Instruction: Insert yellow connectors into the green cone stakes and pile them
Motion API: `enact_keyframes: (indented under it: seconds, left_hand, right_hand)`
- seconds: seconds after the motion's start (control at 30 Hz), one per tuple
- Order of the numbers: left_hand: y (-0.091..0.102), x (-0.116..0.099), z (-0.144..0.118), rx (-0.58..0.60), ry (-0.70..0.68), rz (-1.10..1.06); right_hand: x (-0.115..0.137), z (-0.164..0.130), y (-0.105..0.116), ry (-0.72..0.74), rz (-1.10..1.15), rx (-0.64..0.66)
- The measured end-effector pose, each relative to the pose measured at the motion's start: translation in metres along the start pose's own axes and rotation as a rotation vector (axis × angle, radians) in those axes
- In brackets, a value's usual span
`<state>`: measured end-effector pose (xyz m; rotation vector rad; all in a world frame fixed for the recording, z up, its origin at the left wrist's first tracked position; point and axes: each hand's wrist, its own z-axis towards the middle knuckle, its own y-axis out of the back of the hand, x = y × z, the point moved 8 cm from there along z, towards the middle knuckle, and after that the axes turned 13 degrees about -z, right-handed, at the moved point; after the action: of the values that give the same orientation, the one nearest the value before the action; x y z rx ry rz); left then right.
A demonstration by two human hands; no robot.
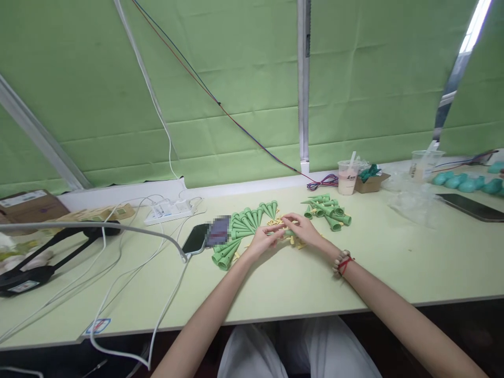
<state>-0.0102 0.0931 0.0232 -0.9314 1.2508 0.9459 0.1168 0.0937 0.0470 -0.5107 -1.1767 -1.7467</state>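
My left hand [264, 240] and my right hand [302, 230] meet over the middle of the pale green table [394, 262], both pinching a small green cone piece [289, 233]. Beneath them lies a scatter of small yellow parts [293, 242]. A fan of green cones [240, 231] lies to the left of my hands. A second pile of green cones [327, 209] sits just beyond my right hand. My right wrist wears a bead bracelet with a red string [343, 263].
A phone [207, 235] on a white cable lies left of the cones, near a white power strip [169, 212]. A black tool [43, 260] lies far left. Two drink cups [348, 177], a small box, clear bags, teal parts [460, 181] and a dark tablet [470, 206] occupy the right.
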Motion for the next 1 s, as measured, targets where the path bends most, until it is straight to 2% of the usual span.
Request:
enact_keyframes:
  seconds: [0.1,0.17,0.23,0.27,0.33,0.37,0.43,0.53,0.63,0.73,0.83,0.9,1.0]
  left_hand:
    - [0.016,-0.001,0.004,-0.121,-0.013,-0.015]
    - [0.025,-0.006,0.006,-0.186,-0.081,0.047]
    - [0.031,-0.016,0.005,-0.237,-0.21,0.235]
    - [0.032,-0.022,0.003,-0.257,-0.288,0.375]
    - [0.03,-0.031,-0.001,-0.301,-0.408,0.688]
    - [0.029,-0.033,-0.003,-0.326,-0.431,0.829]
    - [0.033,-0.03,-0.004,-0.393,-0.387,1.05]
    - [0.048,-0.018,-0.004,-0.484,-0.18,1.24]
    - [0.058,-0.007,-0.002,-0.461,-0.026,1.307]
    - [0.057,-0.003,0.001,-0.379,-0.017,1.309]
    - [0.053,-0.005,0.0,-0.374,-0.044,1.32]
    - [0.051,-0.008,-0.004,-0.44,-0.044,1.375]
    - [0.048,-0.014,-0.013,-0.582,0.0,1.505]
  right_hand:
    - [-0.005,0.0,-0.009,-0.033,0.033,0.126]
    - [-0.006,0.001,-0.004,-0.004,0.022,0.097]
    - [-0.011,0.003,0.017,0.029,-0.063,-0.11]
    - [-0.014,0.003,0.032,0.029,-0.134,-0.267]
    - [-0.026,0.0,0.058,-0.025,-0.283,-0.492]
    - [-0.034,-0.002,0.069,-0.082,-0.344,-0.572]
    - [-0.052,-0.005,0.082,-0.191,-0.434,-0.642]
    - [-0.072,-0.005,0.083,-0.309,-0.616,-0.571]
    - [-0.08,-0.003,0.066,-0.347,-0.775,-0.383]
    - [-0.074,-0.003,0.053,-0.325,-0.904,-0.302]
    - [-0.058,-0.002,0.047,-0.246,-1.023,-0.291]
    - [-0.054,-0.001,0.044,-0.23,-1.07,-0.273]
    - [-0.06,-0.003,0.044,-0.295,-1.114,-0.232]
